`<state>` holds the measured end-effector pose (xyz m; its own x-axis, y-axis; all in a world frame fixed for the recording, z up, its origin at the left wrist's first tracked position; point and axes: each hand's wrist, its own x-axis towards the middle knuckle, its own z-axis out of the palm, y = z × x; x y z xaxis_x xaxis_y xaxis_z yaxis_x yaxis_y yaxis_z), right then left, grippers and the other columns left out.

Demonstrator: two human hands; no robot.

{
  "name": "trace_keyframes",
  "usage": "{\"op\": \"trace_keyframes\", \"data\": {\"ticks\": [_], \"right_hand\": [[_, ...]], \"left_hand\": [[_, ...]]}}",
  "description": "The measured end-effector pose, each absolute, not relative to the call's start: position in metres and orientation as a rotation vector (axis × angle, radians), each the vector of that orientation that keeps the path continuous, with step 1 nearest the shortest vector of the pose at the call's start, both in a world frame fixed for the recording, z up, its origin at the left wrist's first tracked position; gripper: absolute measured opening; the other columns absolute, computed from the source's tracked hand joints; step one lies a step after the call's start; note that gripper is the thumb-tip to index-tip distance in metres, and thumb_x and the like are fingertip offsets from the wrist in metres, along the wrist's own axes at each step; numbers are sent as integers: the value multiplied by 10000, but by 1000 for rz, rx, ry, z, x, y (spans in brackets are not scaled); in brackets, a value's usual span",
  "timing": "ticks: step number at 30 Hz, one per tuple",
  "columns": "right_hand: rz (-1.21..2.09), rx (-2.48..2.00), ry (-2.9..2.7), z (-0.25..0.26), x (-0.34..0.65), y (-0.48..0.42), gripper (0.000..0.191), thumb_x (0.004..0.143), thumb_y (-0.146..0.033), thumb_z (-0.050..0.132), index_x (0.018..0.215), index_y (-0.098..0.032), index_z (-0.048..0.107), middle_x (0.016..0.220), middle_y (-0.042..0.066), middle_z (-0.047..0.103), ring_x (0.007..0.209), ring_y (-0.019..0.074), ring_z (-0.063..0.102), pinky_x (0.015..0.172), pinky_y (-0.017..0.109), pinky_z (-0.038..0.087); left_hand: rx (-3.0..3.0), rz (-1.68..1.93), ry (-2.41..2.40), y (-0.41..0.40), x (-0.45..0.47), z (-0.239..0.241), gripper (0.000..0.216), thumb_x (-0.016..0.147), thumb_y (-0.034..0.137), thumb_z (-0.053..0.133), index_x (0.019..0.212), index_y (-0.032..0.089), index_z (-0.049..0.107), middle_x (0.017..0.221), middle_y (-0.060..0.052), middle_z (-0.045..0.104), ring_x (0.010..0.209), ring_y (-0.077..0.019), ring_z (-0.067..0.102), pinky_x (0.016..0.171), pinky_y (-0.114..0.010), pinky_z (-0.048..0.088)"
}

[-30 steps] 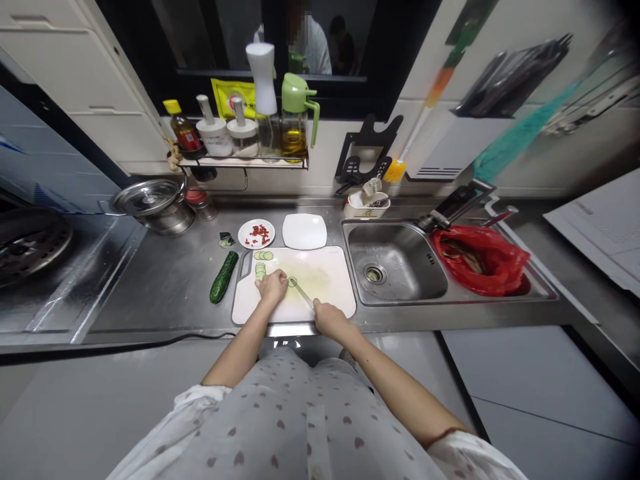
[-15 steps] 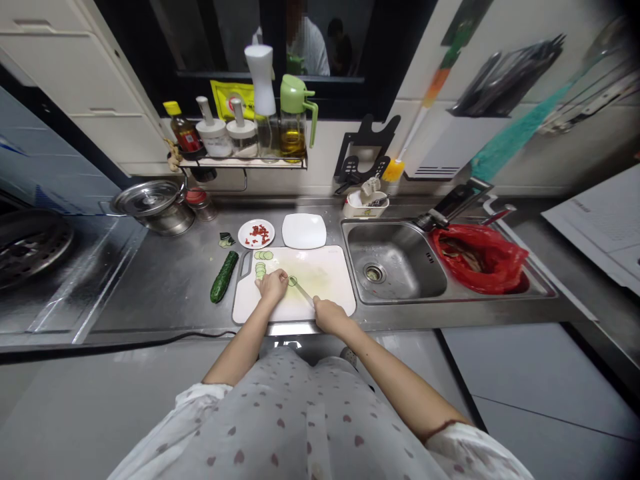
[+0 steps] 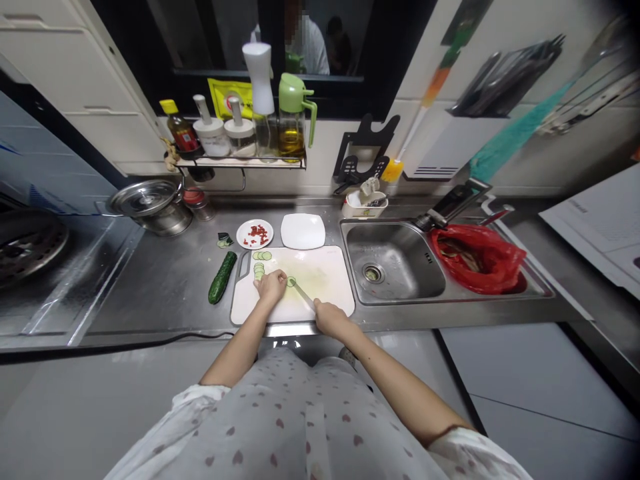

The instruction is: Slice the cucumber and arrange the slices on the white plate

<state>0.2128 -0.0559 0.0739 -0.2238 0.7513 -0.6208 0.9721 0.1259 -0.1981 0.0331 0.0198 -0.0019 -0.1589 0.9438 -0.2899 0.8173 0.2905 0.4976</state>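
My right hand grips a knife by its handle, the blade slanting up and left over the white cutting board. The blade's tip meets a thin cucumber slice with a green rim. My left hand is closed, its bent fingertips at that slice's left edge. Beyond the left hand, more cucumber slices overlap in a short row, and several others lie at the board's far left corner. A whole dark green cucumber rests on the counter left of the board.
Behind the board are a plate of chopped red pieces and a white plate. Dark peel scraps lie nearby. To the right is a sink with a red plastic bag. A lidded steel pot stands left; a bottle rack hangs above.
The whole view has shifted very slightly. Both hands, the knife and the cucumber slice keep nearly the same places on the board.
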Motion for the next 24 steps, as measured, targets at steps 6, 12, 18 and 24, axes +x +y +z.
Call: {"op": "trace_keyframes", "data": {"ticks": [6, 12, 18, 24], "right_hand": [[-827, 1664, 2031, 75, 207, -49, 355, 884, -83, 384, 1224, -128, 478, 1100, 199, 658, 1025, 264, 645, 748, 318, 458], [-813, 1655, 2039, 77, 207, -48, 359, 879, -75, 373, 1217, -118, 487, 1101, 203, 660, 1030, 277, 649, 744, 330, 473], [-739, 1615, 2077, 82, 211, -47, 362, 883, -73, 383, 1225, -120, 493, 1088, 209, 663, 1047, 273, 648, 784, 339, 479], [-632, 1540, 2112, 87, 216, -37, 374, 887, -71, 381, 1234, -119, 512, 1088, 220, 668, 1055, 281, 655, 810, 363, 493]], "left_hand": [[1561, 291, 2016, 19, 33, -1, 152, 798, 288, 551, 884, 300, 677, 909, -9, 736, 1001, -253, 605, 878, -406, 304], [1569, 289, 2015, 19, 33, 2, 140, 803, 291, 558, 879, 304, 676, 919, -5, 735, 1001, -255, 605, 881, -411, 304], [1580, 287, 2017, 18, 33, 2, 135, 806, 287, 555, 864, 304, 676, 912, -3, 734, 987, -249, 612, 880, -409, 306], [1576, 288, 2000, 18, 33, 5, 146, 805, 296, 547, 869, 298, 678, 920, -3, 737, 1004, -251, 606, 896, -417, 301]]}}
